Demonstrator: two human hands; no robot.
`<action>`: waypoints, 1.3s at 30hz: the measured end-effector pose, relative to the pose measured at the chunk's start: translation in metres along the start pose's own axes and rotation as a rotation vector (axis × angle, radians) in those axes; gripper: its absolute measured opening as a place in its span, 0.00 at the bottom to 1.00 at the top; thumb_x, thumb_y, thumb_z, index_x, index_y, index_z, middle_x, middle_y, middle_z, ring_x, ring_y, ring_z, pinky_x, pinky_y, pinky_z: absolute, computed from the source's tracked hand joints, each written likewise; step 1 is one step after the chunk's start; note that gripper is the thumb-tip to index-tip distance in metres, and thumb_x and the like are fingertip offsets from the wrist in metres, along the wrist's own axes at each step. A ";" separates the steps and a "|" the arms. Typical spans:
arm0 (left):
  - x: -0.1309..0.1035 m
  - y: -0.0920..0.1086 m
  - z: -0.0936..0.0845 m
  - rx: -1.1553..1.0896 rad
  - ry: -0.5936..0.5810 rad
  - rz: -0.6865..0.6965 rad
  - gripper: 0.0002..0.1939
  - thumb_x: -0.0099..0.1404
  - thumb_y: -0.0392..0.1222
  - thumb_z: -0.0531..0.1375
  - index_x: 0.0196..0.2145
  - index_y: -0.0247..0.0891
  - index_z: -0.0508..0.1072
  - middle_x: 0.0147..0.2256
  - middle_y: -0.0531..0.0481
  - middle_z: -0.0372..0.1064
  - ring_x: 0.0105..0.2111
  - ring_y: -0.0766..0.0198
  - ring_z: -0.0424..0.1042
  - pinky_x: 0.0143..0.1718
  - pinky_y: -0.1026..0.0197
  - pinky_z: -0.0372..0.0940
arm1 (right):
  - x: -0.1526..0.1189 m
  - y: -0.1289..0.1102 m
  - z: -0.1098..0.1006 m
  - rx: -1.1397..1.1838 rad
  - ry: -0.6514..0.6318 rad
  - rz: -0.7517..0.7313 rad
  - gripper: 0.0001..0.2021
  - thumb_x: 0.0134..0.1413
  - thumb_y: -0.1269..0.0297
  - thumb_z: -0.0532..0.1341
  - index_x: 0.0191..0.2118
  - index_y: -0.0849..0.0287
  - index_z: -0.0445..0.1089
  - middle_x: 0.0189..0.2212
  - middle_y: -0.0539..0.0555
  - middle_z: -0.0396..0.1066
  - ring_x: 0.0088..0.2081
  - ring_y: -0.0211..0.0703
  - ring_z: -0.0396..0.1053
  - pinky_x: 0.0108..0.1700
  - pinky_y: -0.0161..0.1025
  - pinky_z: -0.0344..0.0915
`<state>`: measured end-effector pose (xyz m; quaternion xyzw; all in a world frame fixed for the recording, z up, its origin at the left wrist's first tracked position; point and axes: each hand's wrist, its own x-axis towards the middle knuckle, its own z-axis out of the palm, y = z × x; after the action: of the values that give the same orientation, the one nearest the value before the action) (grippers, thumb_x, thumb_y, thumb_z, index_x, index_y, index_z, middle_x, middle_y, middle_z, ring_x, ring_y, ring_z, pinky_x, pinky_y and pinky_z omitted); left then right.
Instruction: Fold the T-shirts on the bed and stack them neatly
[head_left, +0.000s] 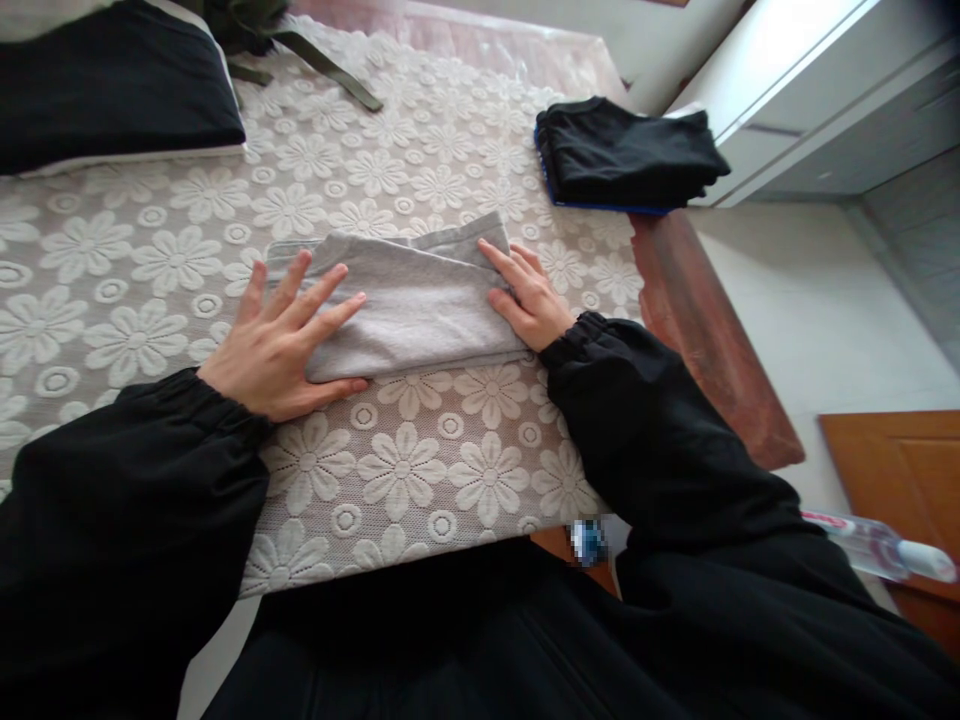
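Note:
A grey folded garment (416, 300) lies flat on the lace tablecloth (405, 465), in front of my body. Its kind cannot be made out from the folds; the far edge shows overlapping layers. My left hand (281, 340) rests on its left end with the fingers spread, the thumb along the near edge. At the right end my right hand (529, 295) lies on the cloth, index finger stretched toward the far right corner and the other fingers partly bent. Neither hand grips the fabric visibly.
A stack of dark folded clothes (626, 155) sits at the table's far right edge. Black and white clothing (112, 90) lies at the far left, beside an olive strap (326, 65). A clear bottle (870, 545) with a white cap is at the lower right, near a wooden door (900, 460).

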<state>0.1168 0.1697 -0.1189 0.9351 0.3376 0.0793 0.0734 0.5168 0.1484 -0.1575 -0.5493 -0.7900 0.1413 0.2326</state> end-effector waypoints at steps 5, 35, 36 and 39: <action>0.000 -0.006 0.009 -0.027 -0.042 0.049 0.43 0.80 0.68 0.54 0.83 0.55 0.45 0.83 0.46 0.41 0.82 0.36 0.38 0.82 0.26 0.31 | 0.003 0.002 -0.002 0.034 -0.060 0.006 0.37 0.77 0.43 0.51 0.83 0.48 0.55 0.79 0.50 0.57 0.81 0.62 0.46 0.83 0.67 0.43; 0.004 0.000 0.001 -0.118 -0.069 -0.074 0.37 0.82 0.61 0.44 0.80 0.43 0.58 0.82 0.50 0.43 0.83 0.42 0.39 0.83 0.31 0.33 | -0.001 0.003 0.002 0.044 -0.078 0.115 0.43 0.72 0.44 0.52 0.85 0.56 0.48 0.82 0.56 0.48 0.83 0.64 0.42 0.82 0.71 0.43; 0.004 0.000 0.001 -0.117 -0.070 -0.082 0.38 0.81 0.62 0.44 0.80 0.42 0.58 0.83 0.51 0.42 0.83 0.41 0.38 0.83 0.31 0.34 | -0.001 0.003 0.001 0.049 -0.080 0.114 0.43 0.72 0.43 0.53 0.85 0.56 0.48 0.82 0.56 0.47 0.83 0.64 0.42 0.82 0.71 0.42; 0.003 -0.002 0.001 -0.130 -0.047 -0.087 0.38 0.80 0.63 0.47 0.80 0.44 0.57 0.83 0.49 0.42 0.83 0.42 0.38 0.83 0.31 0.36 | -0.001 0.004 0.001 0.045 -0.082 0.106 0.44 0.72 0.43 0.52 0.85 0.57 0.47 0.82 0.56 0.47 0.83 0.64 0.42 0.83 0.71 0.42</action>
<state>0.1182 0.1726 -0.1204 0.9145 0.3700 0.0757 0.1453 0.5194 0.1492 -0.1601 -0.5788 -0.7652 0.1938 0.2045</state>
